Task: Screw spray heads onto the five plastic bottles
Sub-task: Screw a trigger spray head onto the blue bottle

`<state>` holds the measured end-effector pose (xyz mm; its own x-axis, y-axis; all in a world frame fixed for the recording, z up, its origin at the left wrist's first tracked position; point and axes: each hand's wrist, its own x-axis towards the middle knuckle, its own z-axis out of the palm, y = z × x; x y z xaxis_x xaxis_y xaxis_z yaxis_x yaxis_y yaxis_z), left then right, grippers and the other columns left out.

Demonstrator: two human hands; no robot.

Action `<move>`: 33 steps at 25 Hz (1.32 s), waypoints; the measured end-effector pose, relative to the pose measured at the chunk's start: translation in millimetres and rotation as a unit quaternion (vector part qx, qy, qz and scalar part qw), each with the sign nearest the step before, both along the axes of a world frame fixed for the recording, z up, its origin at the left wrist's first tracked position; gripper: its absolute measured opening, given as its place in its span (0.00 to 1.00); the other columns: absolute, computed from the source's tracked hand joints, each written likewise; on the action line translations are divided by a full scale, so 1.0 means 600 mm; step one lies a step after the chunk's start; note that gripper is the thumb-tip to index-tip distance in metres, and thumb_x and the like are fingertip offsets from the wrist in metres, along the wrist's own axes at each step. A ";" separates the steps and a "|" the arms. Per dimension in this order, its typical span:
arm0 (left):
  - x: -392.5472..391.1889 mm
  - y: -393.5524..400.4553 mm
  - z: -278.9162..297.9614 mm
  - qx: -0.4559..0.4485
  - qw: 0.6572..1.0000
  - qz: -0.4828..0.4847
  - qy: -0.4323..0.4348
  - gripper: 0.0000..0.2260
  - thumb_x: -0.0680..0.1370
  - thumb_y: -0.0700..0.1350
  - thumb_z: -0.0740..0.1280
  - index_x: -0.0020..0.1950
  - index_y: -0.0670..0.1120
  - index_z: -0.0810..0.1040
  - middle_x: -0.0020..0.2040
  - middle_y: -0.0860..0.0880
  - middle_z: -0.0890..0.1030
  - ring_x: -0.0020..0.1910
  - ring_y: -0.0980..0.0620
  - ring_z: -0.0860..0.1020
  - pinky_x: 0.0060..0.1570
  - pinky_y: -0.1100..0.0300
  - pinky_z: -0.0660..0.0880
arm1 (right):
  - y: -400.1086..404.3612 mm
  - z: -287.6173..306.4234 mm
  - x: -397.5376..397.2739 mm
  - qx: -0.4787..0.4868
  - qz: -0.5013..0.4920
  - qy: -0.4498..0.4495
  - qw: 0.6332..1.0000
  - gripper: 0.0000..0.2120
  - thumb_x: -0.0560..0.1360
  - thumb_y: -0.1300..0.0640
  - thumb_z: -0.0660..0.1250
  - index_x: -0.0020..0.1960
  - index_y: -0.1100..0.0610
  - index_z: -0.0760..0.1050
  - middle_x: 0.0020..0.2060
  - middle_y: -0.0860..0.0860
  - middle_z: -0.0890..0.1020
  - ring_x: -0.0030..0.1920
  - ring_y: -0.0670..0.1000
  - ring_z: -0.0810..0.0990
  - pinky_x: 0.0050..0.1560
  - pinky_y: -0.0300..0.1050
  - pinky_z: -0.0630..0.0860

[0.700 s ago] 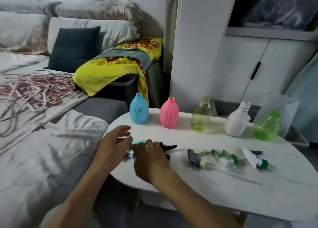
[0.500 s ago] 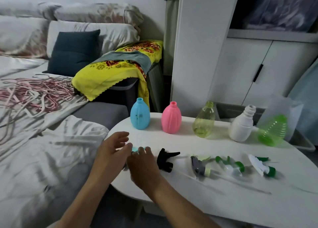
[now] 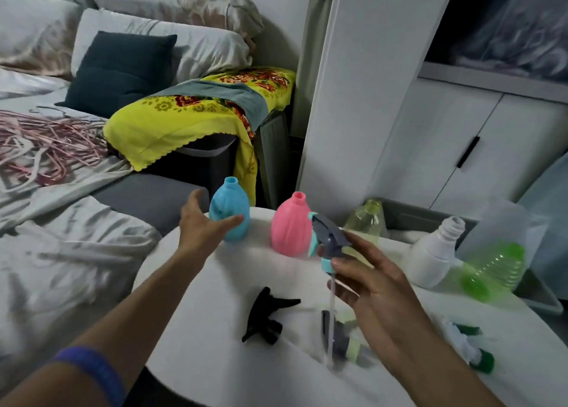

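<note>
Right hand [image 3: 373, 279] pinches grey-and-teal spray head [image 3: 327, 239] above white table [image 3: 215, 283], dip tube blurred. Left hand [image 3: 201, 222], fingers spread, at blue bottle [image 3: 229, 213]; contact unclear. Right-side spray heads [image 3: 344, 339] partly hidden behind right wrist, motion-blurred.

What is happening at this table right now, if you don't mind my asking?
A person is fitting spray heads to plastic bottles. The right hand holds a grey and teal spray head in the air, while the open left hand reaches for the uncapped blue plastic bottle. The pink bottle also stands open, and a black spray head lies on the white table.
</note>
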<state>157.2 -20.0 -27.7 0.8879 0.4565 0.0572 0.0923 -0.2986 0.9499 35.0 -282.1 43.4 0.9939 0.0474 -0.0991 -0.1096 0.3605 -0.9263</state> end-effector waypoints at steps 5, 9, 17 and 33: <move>0.061 -0.020 -0.039 0.002 1.000 0.000 -0.005 0.46 0.61 0.47 0.84 0.73 0.50 0.63 0.65 0.47 0.72 0.64 0.44 0.73 0.60 0.41 0.76 | -0.063 -0.042 -0.012 0.073 -0.047 0.025 0.996 0.30 0.57 0.63 0.76 0.59 0.58 0.79 0.49 0.61 0.87 0.44 0.56 0.86 0.48 0.46 0.82; 0.056 -0.035 -0.037 0.018 0.999 0.047 -0.014 0.39 0.61 0.49 0.83 0.67 0.49 0.68 0.58 0.47 0.75 0.56 0.45 0.76 0.54 0.41 0.79 | -0.089 -0.029 -0.011 0.071 -0.081 -0.021 0.994 0.35 0.54 0.66 0.75 0.62 0.57 0.78 0.50 0.62 0.86 0.50 0.62 0.86 0.51 0.48 0.81; -0.108 -0.052 0.101 0.314 0.939 -0.028 -0.138 0.42 0.55 0.46 0.83 0.66 0.50 0.69 0.60 0.42 0.70 0.56 0.40 0.71 0.53 0.47 0.71 | -0.142 0.031 -0.056 -0.016 -0.209 -0.146 0.967 0.22 0.71 0.76 0.65 0.58 0.55 0.80 0.56 0.60 0.83 0.60 0.61 0.80 0.67 0.56 0.72; -0.237 -0.176 0.100 0.423 0.859 -0.189 -0.215 0.42 0.58 0.50 0.79 0.71 0.49 0.70 0.66 0.45 0.73 0.63 0.41 0.71 0.55 0.45 0.75 | -0.100 -0.024 -0.071 0.017 -0.137 -0.175 0.975 0.30 0.67 0.77 0.70 0.65 0.55 0.74 0.48 0.52 0.83 0.55 0.58 0.83 0.53 0.45 0.80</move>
<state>15.1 -125.5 32.2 0.7778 -0.2275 0.5858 -0.4686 -0.8312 0.2993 -7.4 -342.0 29.0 0.9425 -0.2275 0.2448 0.3154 0.3637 -0.8765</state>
